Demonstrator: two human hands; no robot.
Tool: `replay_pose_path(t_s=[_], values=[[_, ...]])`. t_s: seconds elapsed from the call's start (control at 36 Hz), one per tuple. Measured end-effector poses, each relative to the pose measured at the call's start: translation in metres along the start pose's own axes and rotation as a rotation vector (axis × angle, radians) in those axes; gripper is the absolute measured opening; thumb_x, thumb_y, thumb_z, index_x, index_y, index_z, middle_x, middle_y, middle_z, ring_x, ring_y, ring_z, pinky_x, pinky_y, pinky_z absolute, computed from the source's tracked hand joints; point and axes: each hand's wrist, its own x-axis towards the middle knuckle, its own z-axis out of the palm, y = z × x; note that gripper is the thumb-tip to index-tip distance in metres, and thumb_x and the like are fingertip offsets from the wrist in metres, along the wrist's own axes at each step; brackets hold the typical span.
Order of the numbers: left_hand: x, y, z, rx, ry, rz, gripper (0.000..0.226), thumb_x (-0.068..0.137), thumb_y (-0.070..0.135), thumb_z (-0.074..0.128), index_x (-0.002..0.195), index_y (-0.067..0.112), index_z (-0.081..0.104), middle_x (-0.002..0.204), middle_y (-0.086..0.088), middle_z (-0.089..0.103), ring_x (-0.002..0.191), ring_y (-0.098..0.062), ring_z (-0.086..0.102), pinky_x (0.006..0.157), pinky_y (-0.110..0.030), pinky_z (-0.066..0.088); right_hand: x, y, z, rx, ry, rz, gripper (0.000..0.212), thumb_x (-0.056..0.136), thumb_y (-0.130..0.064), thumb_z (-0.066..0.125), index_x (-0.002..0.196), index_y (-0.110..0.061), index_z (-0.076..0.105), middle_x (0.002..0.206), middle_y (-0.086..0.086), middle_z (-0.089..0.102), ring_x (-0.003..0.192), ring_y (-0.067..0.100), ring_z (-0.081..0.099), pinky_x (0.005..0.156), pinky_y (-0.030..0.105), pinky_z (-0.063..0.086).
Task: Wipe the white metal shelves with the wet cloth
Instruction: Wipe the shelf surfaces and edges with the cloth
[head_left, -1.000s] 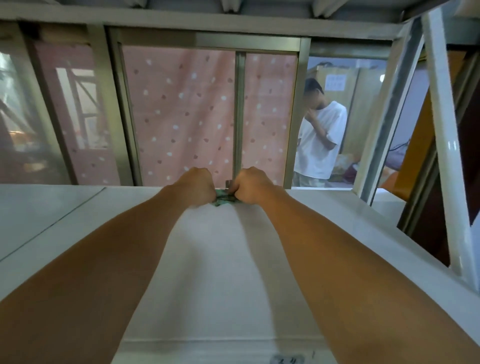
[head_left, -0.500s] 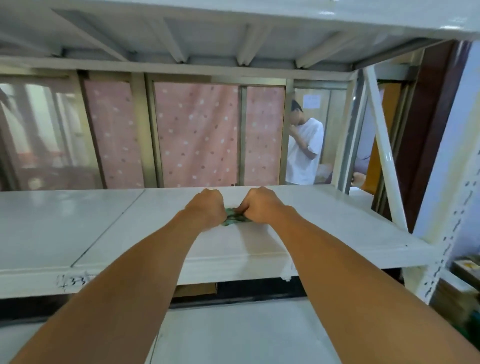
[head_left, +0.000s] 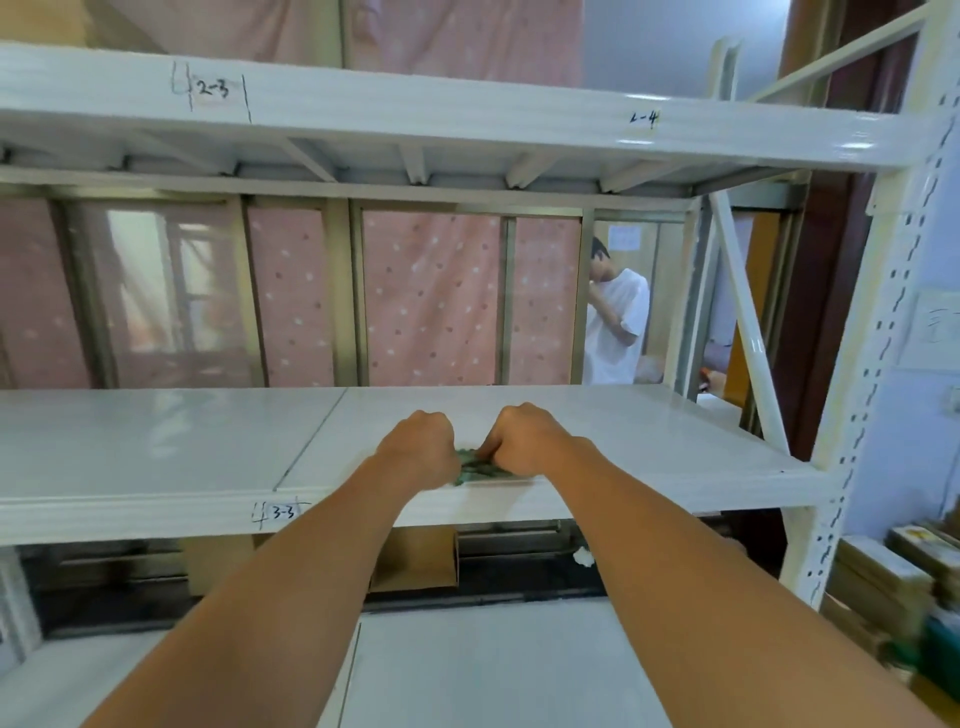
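Cloth (head_left: 475, 469), bunched and green, sits at the near edge of the middle shelf (head_left: 654, 441). The left hand (head_left: 418, 448) and right hand (head_left: 524, 440) both clench it. This looks like mid-wipe; the next stroke probably needs a firm push toward the far side.

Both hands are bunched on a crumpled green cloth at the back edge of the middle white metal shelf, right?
Not quite. The head view shows the left hand and right hand gripping the crumpled green cloth on the middle white metal shelf at its front edge, not the back.
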Motion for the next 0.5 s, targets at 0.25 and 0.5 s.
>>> replay_pose_path(t_s=[0.25,0.5], values=[[0.014,-0.01,0.005,-0.006,0.01,0.006,0.021,0.088,0.017,0.065,0.07,0.014,0.053,0.074,-0.003,0.055,0.066,-0.018,0.054,0.057,-0.028,0.042,0.007,-0.008,0.005,-0.009,0.031,0.023,0.028,0.091,-0.015,0.063,0.109,-0.03,0.078,0.101,-0.001,0.073,0.082,0.021,0.062,0.082,0.032,0.057],[0.067,-0.03,0.017,0.018,0.016,-0.005,0.017,0.085,0.017,0.065,0.1,0.009,0.069,0.094,-0.009,0.062,0.081,-0.026,0.059,0.07,-0.033,0.053,0.058,-0.006,0.015,-0.013,0.019,0.046,0.034,0.09,-0.011,0.058,0.11,-0.028,0.079,0.104,0.004,0.07,0.087,0.026,0.062,0.082,0.033,0.057]])
